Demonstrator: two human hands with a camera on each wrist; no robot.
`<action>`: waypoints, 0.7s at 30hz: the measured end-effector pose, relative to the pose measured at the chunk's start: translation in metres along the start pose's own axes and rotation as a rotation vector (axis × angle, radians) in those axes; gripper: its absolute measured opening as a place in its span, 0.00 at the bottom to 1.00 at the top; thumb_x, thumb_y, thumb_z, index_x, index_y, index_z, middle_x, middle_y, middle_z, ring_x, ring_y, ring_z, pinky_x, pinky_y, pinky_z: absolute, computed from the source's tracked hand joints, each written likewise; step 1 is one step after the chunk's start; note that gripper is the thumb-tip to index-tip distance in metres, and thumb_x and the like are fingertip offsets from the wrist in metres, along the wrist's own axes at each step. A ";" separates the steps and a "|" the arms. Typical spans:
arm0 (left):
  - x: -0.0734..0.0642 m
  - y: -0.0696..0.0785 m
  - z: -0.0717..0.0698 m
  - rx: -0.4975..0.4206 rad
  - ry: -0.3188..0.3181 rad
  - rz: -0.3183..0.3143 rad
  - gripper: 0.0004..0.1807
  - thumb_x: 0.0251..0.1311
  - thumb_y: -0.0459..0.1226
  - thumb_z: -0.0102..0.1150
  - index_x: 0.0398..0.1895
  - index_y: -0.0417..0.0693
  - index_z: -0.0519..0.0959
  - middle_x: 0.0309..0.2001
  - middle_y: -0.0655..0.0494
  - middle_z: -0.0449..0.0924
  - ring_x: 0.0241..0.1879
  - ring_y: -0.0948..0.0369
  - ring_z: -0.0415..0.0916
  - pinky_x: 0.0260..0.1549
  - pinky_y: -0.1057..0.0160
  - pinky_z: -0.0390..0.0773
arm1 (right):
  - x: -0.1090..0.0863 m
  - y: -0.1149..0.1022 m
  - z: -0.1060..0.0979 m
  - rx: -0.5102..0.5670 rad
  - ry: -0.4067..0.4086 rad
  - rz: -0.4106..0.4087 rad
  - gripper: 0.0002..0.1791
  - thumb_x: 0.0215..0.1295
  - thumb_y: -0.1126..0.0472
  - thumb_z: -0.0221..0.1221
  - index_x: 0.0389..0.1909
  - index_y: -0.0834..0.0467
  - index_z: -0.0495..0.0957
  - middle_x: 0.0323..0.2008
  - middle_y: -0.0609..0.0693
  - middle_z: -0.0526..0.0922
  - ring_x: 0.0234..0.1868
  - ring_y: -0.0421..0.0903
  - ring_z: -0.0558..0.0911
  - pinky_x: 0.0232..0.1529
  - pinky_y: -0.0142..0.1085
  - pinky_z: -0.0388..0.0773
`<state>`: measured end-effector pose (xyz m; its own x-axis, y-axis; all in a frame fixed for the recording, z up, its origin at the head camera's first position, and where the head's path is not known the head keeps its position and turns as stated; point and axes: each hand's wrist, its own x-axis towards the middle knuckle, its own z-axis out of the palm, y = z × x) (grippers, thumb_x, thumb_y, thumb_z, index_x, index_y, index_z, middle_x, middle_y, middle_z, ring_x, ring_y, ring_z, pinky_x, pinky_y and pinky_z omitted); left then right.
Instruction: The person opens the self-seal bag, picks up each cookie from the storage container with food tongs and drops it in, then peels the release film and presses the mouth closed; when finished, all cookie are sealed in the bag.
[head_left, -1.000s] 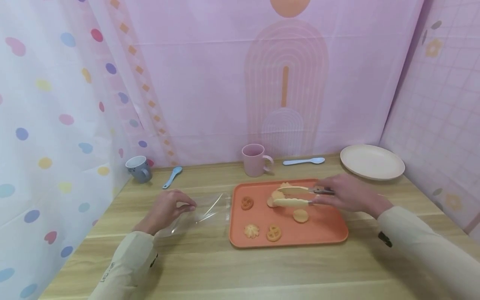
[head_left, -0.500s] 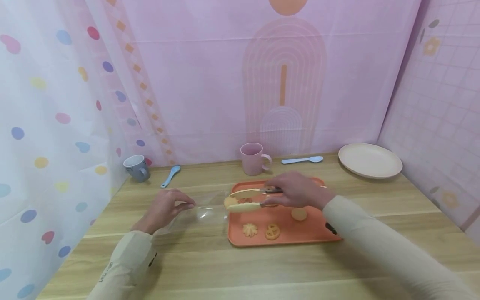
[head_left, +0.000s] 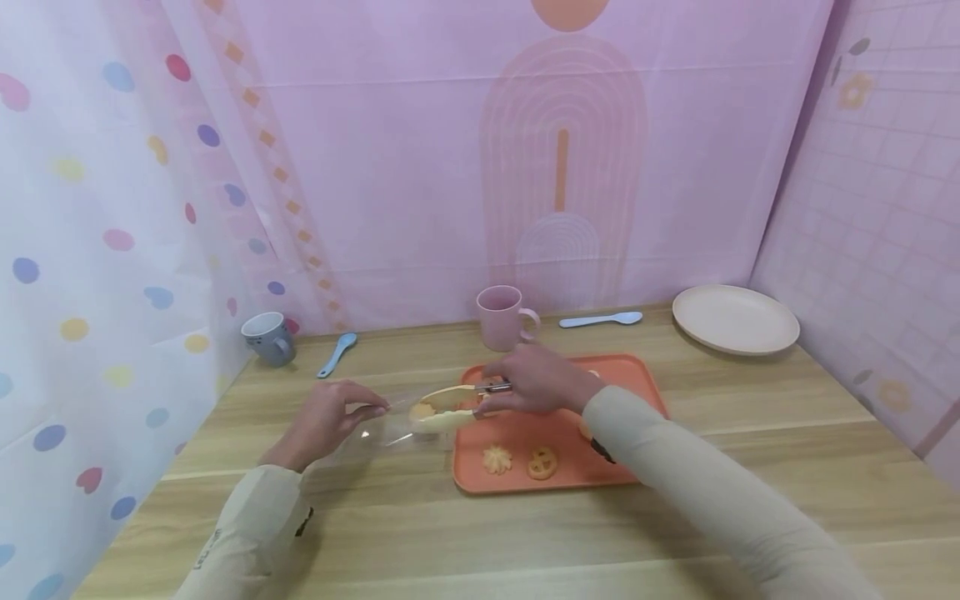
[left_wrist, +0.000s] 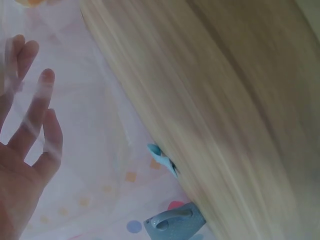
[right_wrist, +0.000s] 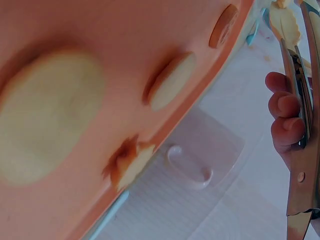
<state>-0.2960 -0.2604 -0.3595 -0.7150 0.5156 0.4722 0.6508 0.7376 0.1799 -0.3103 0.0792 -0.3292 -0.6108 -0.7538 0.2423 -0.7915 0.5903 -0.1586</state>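
Observation:
My left hand pinches the edge of a clear plastic bag between thumb and fingertips, left of the orange tray. In the left wrist view, the left hand shows through the transparent film. My right hand grips tongs with pale, scalloped tips. A round cookie sits between those tips, overlapping the bag's tray-side end; how deep it lies inside is hard to tell. A flower-shaped cookie and a pretzel-shaped cookie lie on the tray. The right wrist view shows curled fingers around the tongs.
Behind the tray stands a pink mug, with a pale blue spoon to its right. A cream plate is at the back right. A grey-blue cup and a blue spoon stand back left. Curtains enclose the table.
The right hand has carried the tongs left from the middle of the tray to the bag, with a round cookie in their tips. The left hand stays at the bag's edge.

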 end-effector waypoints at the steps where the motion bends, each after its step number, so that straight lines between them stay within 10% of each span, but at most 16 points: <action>1: 0.000 0.000 0.000 -0.011 0.002 -0.003 0.05 0.53 0.31 0.73 0.31 0.50 0.90 0.33 0.58 0.91 0.36 0.57 0.88 0.40 0.53 0.85 | 0.002 -0.001 0.002 0.004 -0.002 0.002 0.22 0.63 0.35 0.63 0.43 0.48 0.85 0.24 0.38 0.82 0.24 0.35 0.74 0.33 0.32 0.73; 21: -0.013 -0.014 0.002 -0.158 0.074 -0.114 0.07 0.55 0.29 0.71 0.34 0.49 0.90 0.35 0.54 0.91 0.36 0.70 0.84 0.35 0.67 0.85 | 0.036 -0.016 0.026 0.209 -0.065 0.110 0.19 0.63 0.36 0.64 0.31 0.47 0.82 0.15 0.38 0.70 0.19 0.33 0.67 0.24 0.27 0.65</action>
<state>-0.2964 -0.2768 -0.3695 -0.7695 0.3952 0.5017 0.6028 0.7089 0.3662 -0.3203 0.0348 -0.3422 -0.6883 -0.7094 0.1515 -0.7036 0.6022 -0.3772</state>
